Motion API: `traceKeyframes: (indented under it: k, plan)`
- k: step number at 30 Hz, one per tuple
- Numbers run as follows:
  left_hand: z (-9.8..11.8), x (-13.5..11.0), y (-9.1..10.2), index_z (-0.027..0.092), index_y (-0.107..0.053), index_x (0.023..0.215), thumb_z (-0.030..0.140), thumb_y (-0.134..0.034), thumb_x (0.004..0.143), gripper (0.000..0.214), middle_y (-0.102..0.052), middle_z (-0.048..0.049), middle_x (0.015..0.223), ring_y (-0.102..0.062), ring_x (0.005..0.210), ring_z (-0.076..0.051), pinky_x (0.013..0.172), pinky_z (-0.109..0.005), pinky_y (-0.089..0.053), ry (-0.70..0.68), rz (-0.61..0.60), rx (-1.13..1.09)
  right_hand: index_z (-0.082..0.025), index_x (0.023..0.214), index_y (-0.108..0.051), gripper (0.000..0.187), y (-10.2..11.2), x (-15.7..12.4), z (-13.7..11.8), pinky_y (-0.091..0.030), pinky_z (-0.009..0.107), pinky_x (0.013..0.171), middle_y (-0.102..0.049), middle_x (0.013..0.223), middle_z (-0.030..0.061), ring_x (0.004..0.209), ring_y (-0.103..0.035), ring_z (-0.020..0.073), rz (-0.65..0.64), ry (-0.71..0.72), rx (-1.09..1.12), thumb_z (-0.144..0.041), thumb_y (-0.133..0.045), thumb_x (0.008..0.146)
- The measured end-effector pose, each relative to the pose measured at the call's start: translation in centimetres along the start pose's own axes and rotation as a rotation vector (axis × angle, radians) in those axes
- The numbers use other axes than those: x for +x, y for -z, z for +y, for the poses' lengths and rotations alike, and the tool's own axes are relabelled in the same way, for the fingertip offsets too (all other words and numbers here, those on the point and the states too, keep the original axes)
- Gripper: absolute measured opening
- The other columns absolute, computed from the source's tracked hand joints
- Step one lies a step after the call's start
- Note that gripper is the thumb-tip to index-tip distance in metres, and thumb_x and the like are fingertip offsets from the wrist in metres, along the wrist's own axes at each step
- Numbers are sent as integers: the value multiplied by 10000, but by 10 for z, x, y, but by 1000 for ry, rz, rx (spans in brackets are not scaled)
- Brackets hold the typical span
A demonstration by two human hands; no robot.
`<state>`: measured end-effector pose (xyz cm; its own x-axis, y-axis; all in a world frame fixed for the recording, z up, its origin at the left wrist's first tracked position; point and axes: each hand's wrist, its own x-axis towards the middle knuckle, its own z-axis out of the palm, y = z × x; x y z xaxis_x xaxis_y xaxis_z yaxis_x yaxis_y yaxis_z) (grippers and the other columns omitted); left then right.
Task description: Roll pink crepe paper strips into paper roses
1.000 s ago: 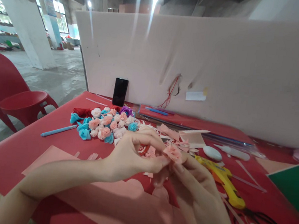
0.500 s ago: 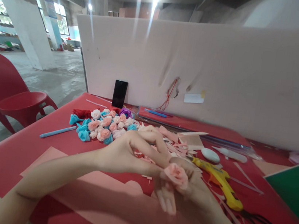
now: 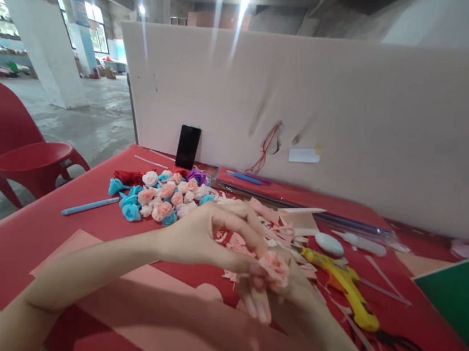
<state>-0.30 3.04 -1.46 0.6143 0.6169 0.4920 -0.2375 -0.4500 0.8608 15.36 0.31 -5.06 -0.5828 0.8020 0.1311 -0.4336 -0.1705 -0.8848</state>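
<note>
A small pink paper rose (image 3: 274,268) is held between both hands above the red table. My left hand (image 3: 209,235) reaches in from the left, thumb and fingers pinching the rose's left edge. From the right comes my right hand (image 3: 288,289), closed around the underside of the flower; some of its fingers point downward and are a little blurred. Beneath the hands lie sheets of pink paper (image 3: 181,318). Behind my left hand is a pile of finished paper roses (image 3: 165,192) in pink, white, blue, red and purple.
A yellow hot glue gun (image 3: 347,285) with a black cord lies at the right, near a white oval object (image 3: 329,244) and a glue bottle (image 3: 361,242). Pink paper scraps (image 3: 282,233) spread behind the hands. A phone (image 3: 187,146) leans on the partition. A blue pen (image 3: 90,206) lies left.
The rose has shifted slightly left and tilted, showing more of its side. My right hand has moved a little up and left with it, and the left fingers have closed in on the petals.
</note>
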Motion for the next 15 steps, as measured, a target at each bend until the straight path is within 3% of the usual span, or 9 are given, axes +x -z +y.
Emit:
traceKeyframes:
  k: [4,7,11,13,15]
  plan:
    - [3,0,5,170,-667,701,54,-671,683,117,-549,3,763,-521,793,-108,830,-259,-421,-16,-142,21,-213,531,-678,260,-5,-4,-1,-376,216,427,-557,392,-44,358,-466,82,14,-42,-50,-437,-750,640]
    - [3,0,7,178,-666,746,74,-648,719,108,-564,-3,813,-534,837,-110,853,-258,-421,17,-174,37,-220,483,-668,286,-2,-4,-2,-412,236,464,-546,392,-38,389,-468,94,49,-13,-115,-457,-758,616]
    - [3,0,3,192,-653,822,153,-640,767,69,-600,-13,896,-546,905,-115,849,-245,-421,26,8,50,-217,473,-681,296,6,-3,-8,-425,231,506,-580,440,-21,453,-481,97,164,80,-244,-467,-761,610]
    - [5,0,0,178,-625,776,179,-603,800,33,-605,-10,861,-557,872,-110,803,-231,-431,46,104,33,-221,497,-693,260,6,-4,-12,-416,228,512,-602,490,-18,491,-491,100,231,131,-301,-434,-760,631]
    - [8,-1,-3,162,-586,713,186,-539,840,138,-595,-4,781,-561,808,-101,751,-220,-437,97,127,17,-232,509,-693,235,4,-5,-16,-419,247,512,-603,516,-16,510,-501,114,271,172,-337,-413,-754,646]
